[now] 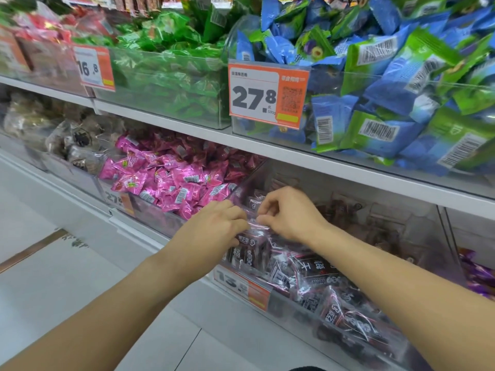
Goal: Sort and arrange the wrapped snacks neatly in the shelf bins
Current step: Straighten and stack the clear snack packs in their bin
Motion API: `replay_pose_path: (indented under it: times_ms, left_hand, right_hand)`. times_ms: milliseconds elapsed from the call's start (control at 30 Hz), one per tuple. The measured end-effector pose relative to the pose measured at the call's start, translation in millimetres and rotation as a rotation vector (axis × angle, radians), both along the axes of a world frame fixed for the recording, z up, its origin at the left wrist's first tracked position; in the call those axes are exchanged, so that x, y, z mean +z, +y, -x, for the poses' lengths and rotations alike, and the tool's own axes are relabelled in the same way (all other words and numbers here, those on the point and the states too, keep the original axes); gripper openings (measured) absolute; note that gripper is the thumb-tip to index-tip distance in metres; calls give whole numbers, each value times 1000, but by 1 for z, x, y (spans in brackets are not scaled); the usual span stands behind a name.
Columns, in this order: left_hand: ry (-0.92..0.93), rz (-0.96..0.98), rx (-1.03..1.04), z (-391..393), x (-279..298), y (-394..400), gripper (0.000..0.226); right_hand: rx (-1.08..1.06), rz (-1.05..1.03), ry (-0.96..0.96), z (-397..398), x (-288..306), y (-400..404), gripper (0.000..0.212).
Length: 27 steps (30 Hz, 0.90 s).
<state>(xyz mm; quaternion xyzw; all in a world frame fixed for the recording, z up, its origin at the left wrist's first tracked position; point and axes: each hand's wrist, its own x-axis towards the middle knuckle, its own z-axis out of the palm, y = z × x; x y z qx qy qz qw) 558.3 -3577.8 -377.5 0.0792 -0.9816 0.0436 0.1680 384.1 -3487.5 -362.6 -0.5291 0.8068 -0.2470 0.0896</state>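
Left hand (223, 223) and right hand (289, 215) both pinch a dark clear-wrapped snack (251, 238); lay it flat, label up, inside its clear bin (417, 236), away from pink packets (174, 180).

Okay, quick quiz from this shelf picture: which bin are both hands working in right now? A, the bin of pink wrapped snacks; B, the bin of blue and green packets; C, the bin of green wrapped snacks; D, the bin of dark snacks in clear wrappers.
D: the left hand and right hand both pinch clear wrappers in the dark snack bin, right of the pink snacks.
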Motion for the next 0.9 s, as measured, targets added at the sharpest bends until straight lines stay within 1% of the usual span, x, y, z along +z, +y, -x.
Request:
replay_pose_path:
  times_ms: [100,133,167,200,267,333,367,400,433,500,567,667,700,767,833,900]
  left_hand:
    - [-6,-8,-2,0,-1,2,41]
    - [-6,-16,-5,-1,-1,2,43]
    - [4,-39,-4,-2,0,3,42]
    - [25,-81,-1,-4,2,3,39]
    - [65,-180,6,-9,11,6,26]
    - [61,-296,20,-14,20,9,11]
    - [25,-360,37,-16,22,10,6]
    - [-32,-414,61,-18,23,12,7]
    - [-117,-442,88,-18,22,14,12]
    - [-238,-438,103,-18,15,19,22]
    - [-272,-421,115,-16,11,22,24]
    - [-265,-459,122,-12,10,22,18]
    - [-247,-493,123,-12,10,22,15]
    - [-188,-597,106,-13,11,21,15]
    - [-102,-690,88,-14,10,19,19]
    - [-39,-731,78,-14,12,18,16]
  right_hand:
    - [-1,-134,-220,9,7,8,13]
    - [-16,-151,-256,13,14,12,15]
    - [-40,-151,-250,17,22,15,16]
    - [-66,-143,-196,18,32,20,16]
    - [-60,-135,-75,14,48,32,19]
    - [59,-192,-35,-1,53,45,23]
    - [124,-249,-36,-10,48,50,24]
    - [181,-289,-44,-20,40,53,23]
    - [234,-301,-34,-28,29,54,23]
    - [332,-313,28,-36,11,52,27]
    - [374,-356,50,-37,2,49,28]
    - [388,-399,99,-37,-1,47,25]
    - [383,-382,101,-36,0,48,24]
    - [323,-297,27,-30,6,54,24]
    - [221,-159,-117,-19,13,63,23]
    - [152,-37,-266,-13,17,72,24]
